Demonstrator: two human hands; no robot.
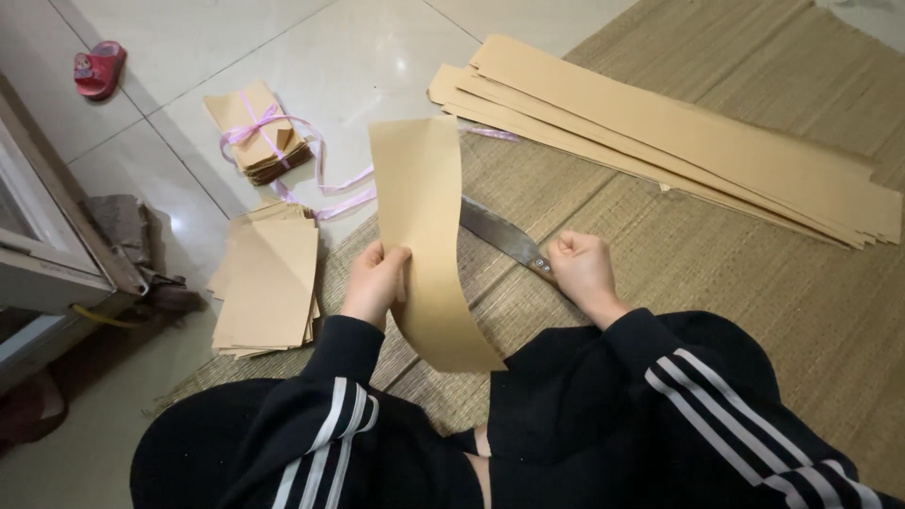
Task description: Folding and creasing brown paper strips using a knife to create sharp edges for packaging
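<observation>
1. Nearest, at six o'clock, the person's black sleeves with white stripes [325, 443] frame the view; the knees rest on a woven straw mat [754, 273].
2. The left hand [374, 283] is pinched closed on the edge of a long kraft paper strip [424, 236]; the strip stands nearly upright, its long axis running from six to twelve o'clock, the lower end curling toward the lap.
3. The right hand [583, 269] is a closed fist on the handle of a large knife [500, 234]; the blade points toward ten o'clock and passes behind the strip.
4. As I judge it, a clean cut calls for keeping the strip taut along its fold, the blade seated in the crease, and the pull steady and away from the left fingers.
5. At nine o'clock lies a loose stack of cut paper pieces [269, 283] at the mat's edge.
6. Farther, at eleven o'clock, a tied bundle [259, 132] with pink ribbon [316, 174] sits on the tiled floor [189, 38].
7. At one to two o'clock lies a pile of long uncut strips [679, 141]; far at ten o'clock, a red sandal [99, 68].
</observation>
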